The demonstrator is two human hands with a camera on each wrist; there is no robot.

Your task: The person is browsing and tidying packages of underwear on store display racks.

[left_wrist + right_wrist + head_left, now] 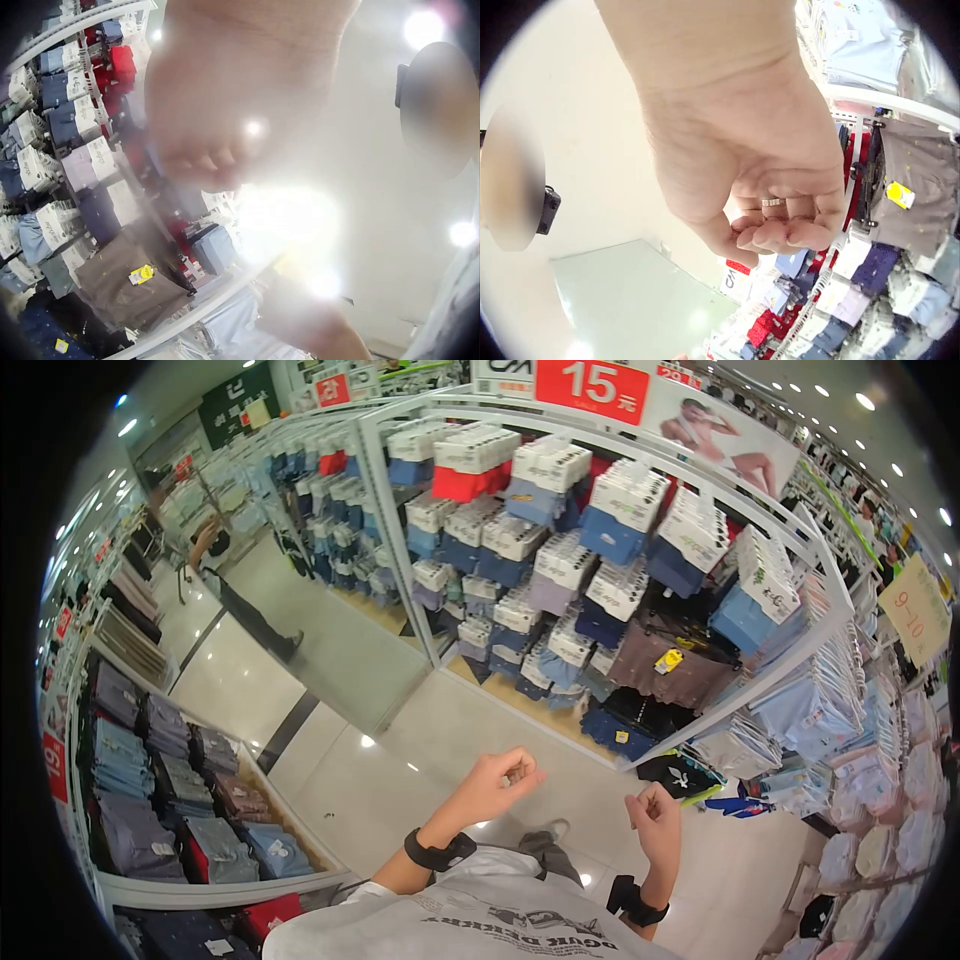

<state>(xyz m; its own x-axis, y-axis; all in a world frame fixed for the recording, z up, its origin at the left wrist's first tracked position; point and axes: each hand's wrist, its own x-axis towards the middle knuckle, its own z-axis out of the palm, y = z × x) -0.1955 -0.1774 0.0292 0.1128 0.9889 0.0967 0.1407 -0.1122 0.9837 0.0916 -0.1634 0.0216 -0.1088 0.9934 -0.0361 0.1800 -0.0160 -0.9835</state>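
Both hands are raised in front of the body over the aisle floor. In the head view, my left hand is left of centre, its fingers loosely curled with nothing held. My right hand is a little lower and further right, also loosely curled around nothing. Up close in the right wrist view, the right palm faces the camera and a ring shows on one finger. Glare washes out much of the left wrist view, where the left hand appears at the top. Each wrist wears a black band.
Ahead stands a white-framed rack hung with packs of underwear. A low bin of folded clothes is at left. Pale garments hang at right. A red price sign tops the rack. A mirror stands beyond the tiled floor.
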